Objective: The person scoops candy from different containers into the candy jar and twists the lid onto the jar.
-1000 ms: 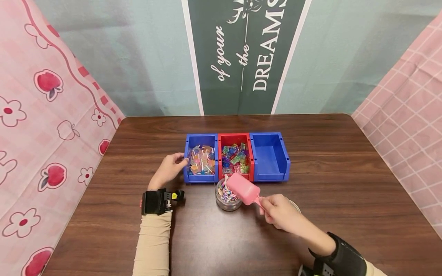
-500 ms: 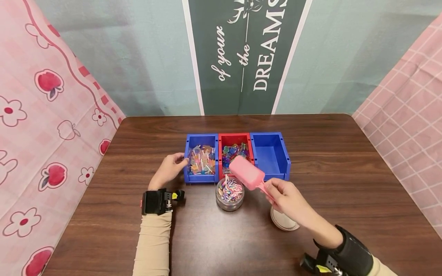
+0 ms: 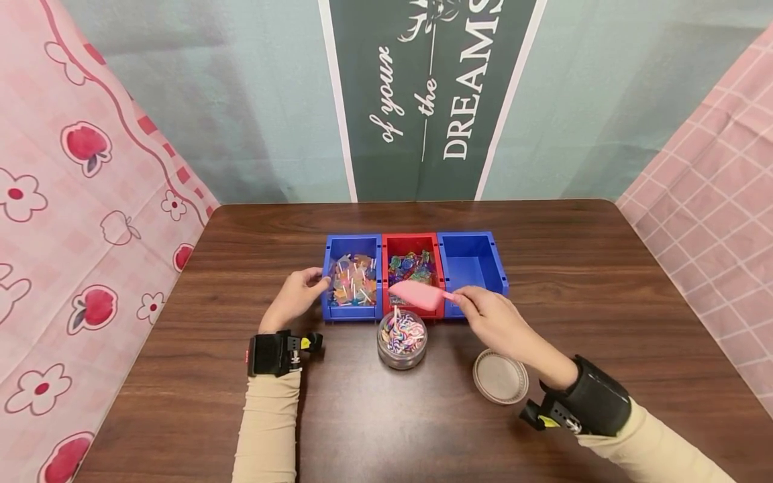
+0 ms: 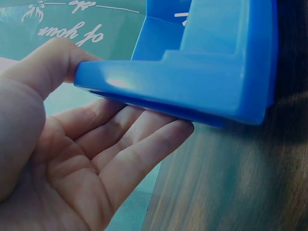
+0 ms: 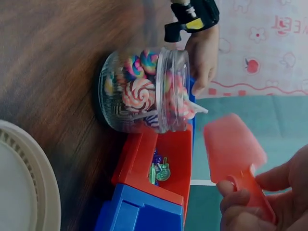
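Note:
My left hand (image 3: 296,295) holds the side wall of the left blue bin (image 3: 353,312), thumb on the rim and fingers against the outside. Wrapped candies on sticks (image 3: 353,278) fill that bin. In my right hand (image 3: 494,320) is the handle of a pink scoop (image 3: 417,295), which hovers over the front of the red bin (image 3: 410,240). Colourful wrapped candies (image 3: 410,265) lie in the red bin. Just in front stands an uncapped glass jar (image 3: 401,361) of swirl lollipops (image 5: 139,95), one white stick poking out. Whether the scoop carries anything cannot be made out.
Joined to the red bin on its right is another blue bin (image 3: 470,265), with no candy visible in it. A round pale lid (image 3: 500,377) lies on the brown table (image 3: 386,429), right of the jar. Patterned cloths hang around the table.
The scoop has risen from the jar's mouth to above the red bin's front and turned more level. My right hand moved up and away, uncovering the lid. The left hand stays put.

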Tool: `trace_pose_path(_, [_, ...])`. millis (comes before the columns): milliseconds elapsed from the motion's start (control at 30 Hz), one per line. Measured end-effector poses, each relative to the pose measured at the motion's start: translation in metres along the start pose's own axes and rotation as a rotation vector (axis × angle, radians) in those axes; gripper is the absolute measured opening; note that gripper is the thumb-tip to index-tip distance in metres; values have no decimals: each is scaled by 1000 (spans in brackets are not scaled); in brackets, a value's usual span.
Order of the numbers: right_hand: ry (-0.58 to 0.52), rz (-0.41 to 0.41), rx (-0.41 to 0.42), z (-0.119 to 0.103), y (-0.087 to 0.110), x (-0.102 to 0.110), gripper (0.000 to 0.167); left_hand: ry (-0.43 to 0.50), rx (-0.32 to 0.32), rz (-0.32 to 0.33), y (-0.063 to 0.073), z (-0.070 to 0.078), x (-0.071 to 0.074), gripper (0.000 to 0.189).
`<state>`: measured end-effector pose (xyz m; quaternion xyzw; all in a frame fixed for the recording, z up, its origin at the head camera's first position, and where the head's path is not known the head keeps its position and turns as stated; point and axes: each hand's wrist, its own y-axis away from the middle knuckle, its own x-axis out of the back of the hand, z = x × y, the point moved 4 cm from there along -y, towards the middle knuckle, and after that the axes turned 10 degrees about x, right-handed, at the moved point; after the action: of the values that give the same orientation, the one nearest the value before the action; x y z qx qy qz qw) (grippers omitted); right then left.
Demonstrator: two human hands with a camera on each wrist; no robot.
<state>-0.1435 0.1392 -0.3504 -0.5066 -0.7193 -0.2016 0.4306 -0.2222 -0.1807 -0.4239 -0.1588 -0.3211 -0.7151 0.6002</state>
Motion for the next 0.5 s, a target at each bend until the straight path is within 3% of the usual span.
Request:
trace_pose_path(167, [-72,-53,59,4,-15,-4,19,4,6,-5,1,-1,0,41])
trace_pose_path(500, [-48,-148,203,13,-32,-11,22,16,-5,-6,0,-1,1,41])
